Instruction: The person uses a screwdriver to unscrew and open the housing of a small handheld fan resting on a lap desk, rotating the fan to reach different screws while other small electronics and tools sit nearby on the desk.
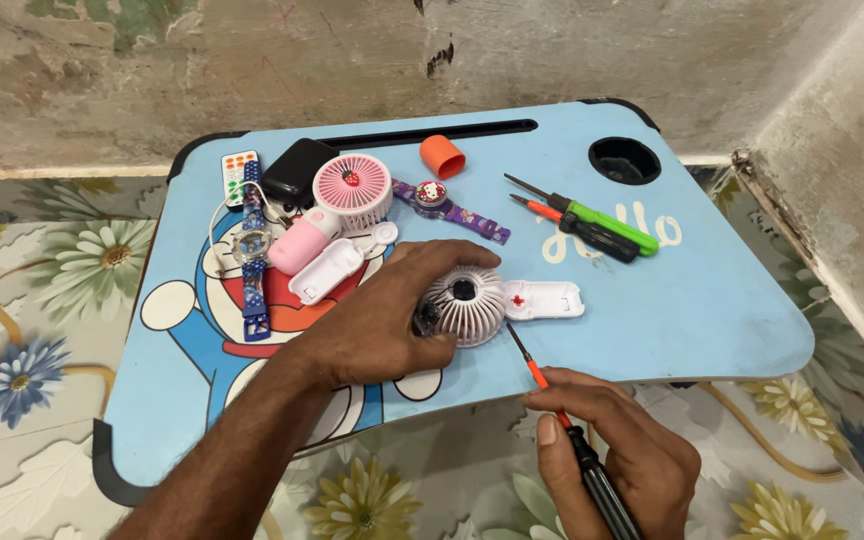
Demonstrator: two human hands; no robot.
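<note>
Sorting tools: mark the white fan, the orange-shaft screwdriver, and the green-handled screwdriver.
white fan (472, 305), head view, ribbed round back.
orange-shaft screwdriver (540, 380), head view, orange shaft.
green-handled screwdriver (612, 226), head view, green handle.

Bare tabletop (712, 300) right of white fan (472, 305)

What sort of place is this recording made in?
Probably a home, with the person working on the floor rather than at a workshop bench. A low blue lap table with a cartoon print stands on a flower-patterned floor covering, against a stained, peeling wall. Small handheld fans and screwdrivers lie on it.
</note>
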